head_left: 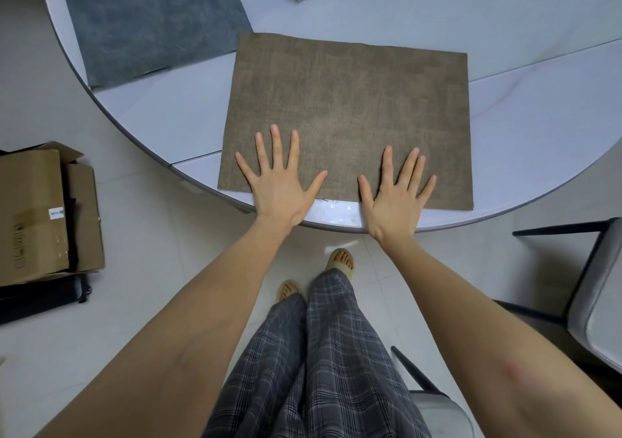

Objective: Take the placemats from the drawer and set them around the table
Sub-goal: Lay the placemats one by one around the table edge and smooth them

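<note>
In the head view, a brown rectangular woven-fabric placemat (350,114) lies flat in the middle of the frame, on the near part of a round white table with a dark rim (161,124). Its near edge runs just inside the table's edge, and its lower left corner sits right at the rim. A second mat, a grey-blue rectangular fabric placemat (151,20), lies in the upper left of the frame, also on the table, well apart from the hands and close to the brown one's far left corner without clearly touching it.

The brown placemat looks thin, light and soft: it lies limp with slightly frayed, wavy edges, so it would likely flop if lifted from one side. My judgement is that it is best lifted by two corners or an edge, or slid and smoothed with flat palms; the smooth tabletop may let it slip.

The left hand (279,185) rests palm down on the mat's lower left part, fingers straight and spread wide, gripping nothing. The right hand (393,198) lies likewise at the lower middle, fingers straight and fanned, its heel over the mat's near edge. Both press or touch only the brown mat.
</note>
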Motion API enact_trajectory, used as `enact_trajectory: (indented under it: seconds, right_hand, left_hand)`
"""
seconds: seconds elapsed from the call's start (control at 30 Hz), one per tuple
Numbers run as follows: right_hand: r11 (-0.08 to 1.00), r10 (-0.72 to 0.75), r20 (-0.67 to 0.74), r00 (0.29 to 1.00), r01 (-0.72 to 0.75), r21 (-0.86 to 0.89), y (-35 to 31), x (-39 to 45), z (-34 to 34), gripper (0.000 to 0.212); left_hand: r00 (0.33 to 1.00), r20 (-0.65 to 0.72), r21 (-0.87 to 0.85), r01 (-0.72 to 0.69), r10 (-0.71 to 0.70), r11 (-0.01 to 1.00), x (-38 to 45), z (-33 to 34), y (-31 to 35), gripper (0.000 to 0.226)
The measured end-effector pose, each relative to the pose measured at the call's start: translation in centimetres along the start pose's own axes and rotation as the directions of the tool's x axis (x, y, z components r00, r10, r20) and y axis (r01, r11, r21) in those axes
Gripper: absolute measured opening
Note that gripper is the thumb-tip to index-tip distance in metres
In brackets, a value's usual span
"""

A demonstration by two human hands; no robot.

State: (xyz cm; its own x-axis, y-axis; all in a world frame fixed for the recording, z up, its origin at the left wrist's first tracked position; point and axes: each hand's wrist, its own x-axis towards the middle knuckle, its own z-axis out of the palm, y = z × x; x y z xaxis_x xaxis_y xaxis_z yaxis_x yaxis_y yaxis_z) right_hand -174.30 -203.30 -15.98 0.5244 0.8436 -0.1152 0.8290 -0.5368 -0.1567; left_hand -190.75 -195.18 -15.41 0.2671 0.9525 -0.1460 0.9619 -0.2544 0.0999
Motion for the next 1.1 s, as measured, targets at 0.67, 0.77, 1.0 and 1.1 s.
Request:
enact_trajectory:
  seconds: [0.67,0.77,1.0,1.1]
  right_hand:
    - [0.998,0.041,0.011,0.999,-0.040,-0.044,-0.4,-1.0,0.0,0.070]
    - [0.998,0.023,0.032,0.999,-0.021,-0.063,0.0,-1.2,-0.2,0.069]
    - [0.999,-0.039,0.081,0.996,0.036,0.035,1.2,-1.4,-1.1,0.069]
    - [0.997,0.040,0.105,0.994,-0.046,0.059,2.5,-1.5,-1.7,0.075]
  left_hand:
    - [1.000,0.027,0.016,0.005,-0.005,1.000,-0.2,0.0,0.0,0.085]
    - [0.999,0.053,0.017,0.000,-0.001,1.000,-0.1,-0.2,0.0,0.085]
    - [0.992,0.127,0.001,0.024,-0.024,1.000,-0.3,-1.1,0.4,0.089]
    - [0.982,0.184,0.023,0.036,-0.040,0.999,-0.2,-1.8,1.4,0.098]
